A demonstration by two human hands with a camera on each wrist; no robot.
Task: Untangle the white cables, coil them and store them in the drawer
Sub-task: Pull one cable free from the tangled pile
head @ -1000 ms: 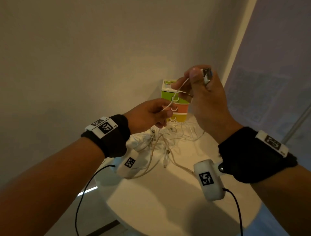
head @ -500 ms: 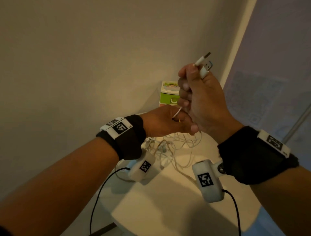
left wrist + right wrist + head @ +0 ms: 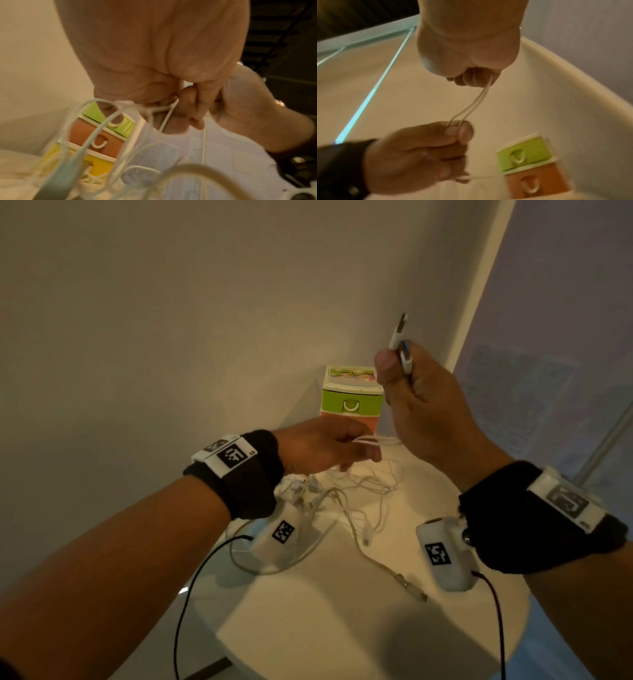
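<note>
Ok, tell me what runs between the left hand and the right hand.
Two strands of thin white cable span the gap, from the right hand down to the left hand, which pinches them. The right wrist view shows it best.

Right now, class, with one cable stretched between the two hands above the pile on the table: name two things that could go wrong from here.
1. The right hand grips both plugs while the left hand pinches the doubled white cable. Strands trail from it into the tangle of cables, so a hard pull may tighten knots.
2. The small drawer unit stands right behind the tangle; dragged strands might snag or shift it.
</note>
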